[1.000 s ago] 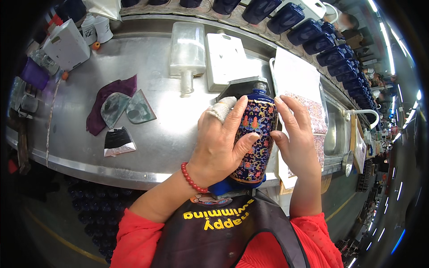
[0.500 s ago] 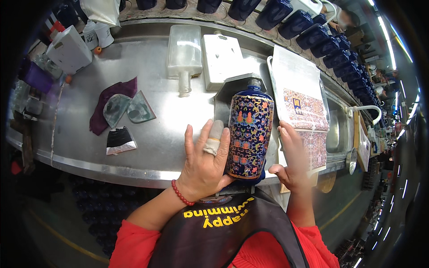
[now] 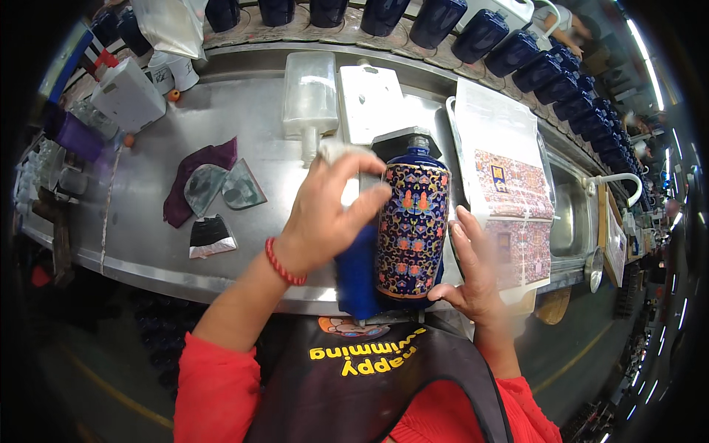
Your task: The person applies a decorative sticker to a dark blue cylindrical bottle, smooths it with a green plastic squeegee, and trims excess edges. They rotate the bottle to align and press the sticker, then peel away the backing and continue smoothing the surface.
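left hand (image 3: pixel 321 214): since the earlier frame i see it has risen from the lower left of the patterned bottle (image 3: pixel 413 236) to its upper left, slightly blurred.
steel worktop (image 3: pixel 258 107): stretches left of the bottle and beyond its neck.
printed sheets (image 3: pixel 513 181): to the bottle's right, past the right hand (image 3: pixel 480 284).
patterned bottle: between the two hands, neck toward the worktop's far side; from my end i can't tell whether it lies flat or tilted.
blue cloth (image 3: pixel 354 273): at the bottle's lower left, more of it showing now the left hand is up.
right hand: fingers spread beside the bottle's right edge, thumb close to its lower right corner; i can't confirm contact.
left thumb and forefinger: held apart near the bottle's shoulder, pinching nothing i can make out.
bottle's upper left edge: i judge attention has shifted here, the front pattern being uncovered.
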A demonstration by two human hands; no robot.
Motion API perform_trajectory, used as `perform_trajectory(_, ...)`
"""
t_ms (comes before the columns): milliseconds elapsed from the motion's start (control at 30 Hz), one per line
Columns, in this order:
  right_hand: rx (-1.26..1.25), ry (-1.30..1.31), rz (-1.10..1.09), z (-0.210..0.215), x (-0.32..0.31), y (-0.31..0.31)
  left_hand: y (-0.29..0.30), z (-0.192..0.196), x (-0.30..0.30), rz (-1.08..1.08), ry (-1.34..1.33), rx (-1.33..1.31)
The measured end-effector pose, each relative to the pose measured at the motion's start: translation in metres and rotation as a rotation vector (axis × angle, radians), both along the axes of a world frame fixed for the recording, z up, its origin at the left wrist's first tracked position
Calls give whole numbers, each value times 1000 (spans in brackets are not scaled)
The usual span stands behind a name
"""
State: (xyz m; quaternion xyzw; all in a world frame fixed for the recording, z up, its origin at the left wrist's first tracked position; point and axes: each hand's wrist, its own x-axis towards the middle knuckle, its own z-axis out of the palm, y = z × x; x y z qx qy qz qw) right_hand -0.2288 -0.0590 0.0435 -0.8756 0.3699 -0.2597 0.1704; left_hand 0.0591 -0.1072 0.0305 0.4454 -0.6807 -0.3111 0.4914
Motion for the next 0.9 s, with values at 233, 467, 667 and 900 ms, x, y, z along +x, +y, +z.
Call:
perform_trajectory(233,83,-75,-8,-10,-2,8,-52,-1,-20,-185,171,140)
perform_trajectory(467,138,-106,-2,-15,-5,10,-49,-4,-25,-114,80,128)
perform_trajectory(667,134,-116,-4,-15,-3,11,-46,-7,-28,-106,148,170)
perform_trajectory(900,134,-117,-6,-16,-3,12,-45,-11,-28,-121,163,179)
